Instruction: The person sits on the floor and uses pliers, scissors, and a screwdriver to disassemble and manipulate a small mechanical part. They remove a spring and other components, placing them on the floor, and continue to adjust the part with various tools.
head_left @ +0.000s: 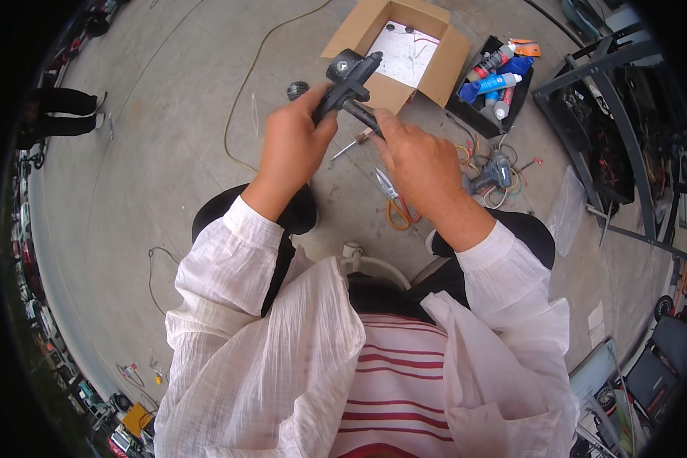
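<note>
Before me, above the floor, I hold a black part (353, 82) with a round black wheel-like piece (343, 66) at its far end and a dark rod (362, 116) running off toward the right. My left hand (298, 141) is closed around the body of this part. The fingers of my right hand (424, 164) are closed on the rod's near end. Just beyond my left hand, a second round black piece (298, 90) shows. Beneath my hands on the floor are a screwdriver (349, 145) and scissors (393, 202) with orange handles.
An open cardboard box (452, 65) stands ahead, beside a black bin (466, 114) of bottles and tubes. A blue-grey power drill (492, 174) lies among coloured wires at right. Farther right stands a dark metal frame (611, 99). A hose (229, 126) crosses the floor; a person (65, 111) stands far left.
</note>
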Available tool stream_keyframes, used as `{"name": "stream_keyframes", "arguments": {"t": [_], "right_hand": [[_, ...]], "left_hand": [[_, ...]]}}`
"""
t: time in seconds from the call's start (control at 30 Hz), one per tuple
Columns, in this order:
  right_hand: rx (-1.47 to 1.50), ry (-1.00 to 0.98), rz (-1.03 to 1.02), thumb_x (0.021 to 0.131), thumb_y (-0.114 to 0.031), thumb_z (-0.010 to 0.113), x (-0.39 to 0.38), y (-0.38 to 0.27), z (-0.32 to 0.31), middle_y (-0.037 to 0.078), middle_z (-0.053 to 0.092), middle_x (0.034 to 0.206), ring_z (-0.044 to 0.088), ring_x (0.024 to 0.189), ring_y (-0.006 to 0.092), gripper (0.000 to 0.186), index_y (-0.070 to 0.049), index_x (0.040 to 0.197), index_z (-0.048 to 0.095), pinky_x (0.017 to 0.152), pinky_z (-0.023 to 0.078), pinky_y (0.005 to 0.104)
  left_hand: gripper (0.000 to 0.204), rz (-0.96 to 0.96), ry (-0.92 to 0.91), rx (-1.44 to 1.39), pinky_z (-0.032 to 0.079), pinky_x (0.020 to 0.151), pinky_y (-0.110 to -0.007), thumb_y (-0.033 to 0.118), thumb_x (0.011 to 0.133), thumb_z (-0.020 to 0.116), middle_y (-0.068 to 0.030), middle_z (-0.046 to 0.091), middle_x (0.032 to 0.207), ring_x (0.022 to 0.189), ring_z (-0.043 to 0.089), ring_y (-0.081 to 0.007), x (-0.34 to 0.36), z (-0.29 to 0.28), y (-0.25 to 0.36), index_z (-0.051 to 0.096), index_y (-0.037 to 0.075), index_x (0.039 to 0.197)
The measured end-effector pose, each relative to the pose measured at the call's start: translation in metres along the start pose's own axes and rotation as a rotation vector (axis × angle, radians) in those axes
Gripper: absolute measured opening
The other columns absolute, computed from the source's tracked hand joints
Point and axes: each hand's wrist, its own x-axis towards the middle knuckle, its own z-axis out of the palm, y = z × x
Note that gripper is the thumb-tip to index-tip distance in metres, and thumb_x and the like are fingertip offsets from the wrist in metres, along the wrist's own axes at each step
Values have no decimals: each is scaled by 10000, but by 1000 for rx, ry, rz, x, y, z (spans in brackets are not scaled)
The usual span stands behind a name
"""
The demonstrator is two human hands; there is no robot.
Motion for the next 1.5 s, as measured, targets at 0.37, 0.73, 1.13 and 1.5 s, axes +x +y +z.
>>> {"name": "stream_keyframes", "arguments": {"t": [0.37, 0.73, 1.13, 1.5], "right_hand": [[1991, -394, 668, 997, -231, 537, 4, 4, -31, 31, 583, 804, 398, 517, 36, 269, 1, 1112, 608, 432, 278, 151], [73, 27, 21, 975, -220, 557, -5, 0, -3, 34, 588, 742, 500, 521, 110, 258, -25, 1141, 583, 439, 398, 254], [1978, -535, 601, 1014, -266, 512, 1, 3, -24, -19, 531, 770, 359, 511, 18, 312, -14, 1184, 580, 434, 266, 151], [281, 152, 25, 932, -198, 605, -1, 2, 11, 90, 609, 750, 582, 583, 172, 293, -37, 1177, 614, 483, 433, 284]], "left_hand": [[380, 87, 137, -272, 461, 730, -219, 15, 876, 638, -30, 636, 893, 798, 546, -63, -4, -5, -1, 601, -19, 1253], [366, 3, 40, -85, 467, 736, -229, 28, 871, 647, -27, 637, 882, 808, 560, -74, 0, -8, 5, 618, -4, 1235], [390, 132, 180, -302, 475, 669, -246, 52, 854, 661, -85, 651, 840, 715, 559, -93, -2, -4, 2, 620, 21, 1241], [370, -44, 40, -97, 463, 699, -234, 54, 871, 658, -25, 634, 850, 767, 538, -63, 1, -3, -2, 623, 8, 1237]]}}
